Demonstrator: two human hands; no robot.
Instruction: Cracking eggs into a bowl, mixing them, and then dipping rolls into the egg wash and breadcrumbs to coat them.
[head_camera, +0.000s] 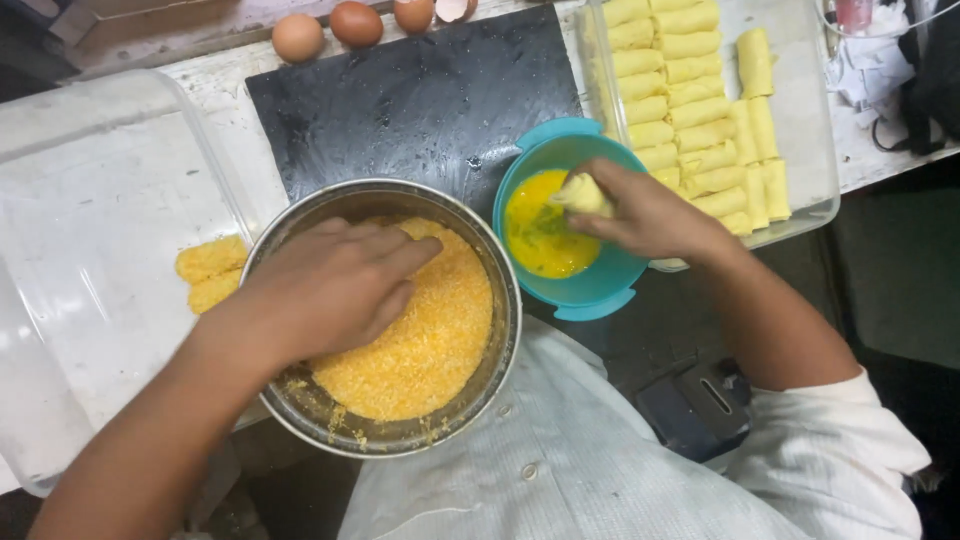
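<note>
You are looking straight down at a worn, pale bench (215, 80) under even, soft light. A black slab (420, 100) lies on it at twelve o'clock. At one o'clock, crumpled white cloth (880, 70) sits near the bench edge. Dark floor (900, 290) shows at three o'clock, beyond that edge.

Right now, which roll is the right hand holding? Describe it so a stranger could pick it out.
Start at the teal bowl of beaten egg beside the metal crumb bowl. Over its upper rim, the right hand pinches one pale roll. Unlike the rolls in the clear tray, it's lifted over egg.
</note>
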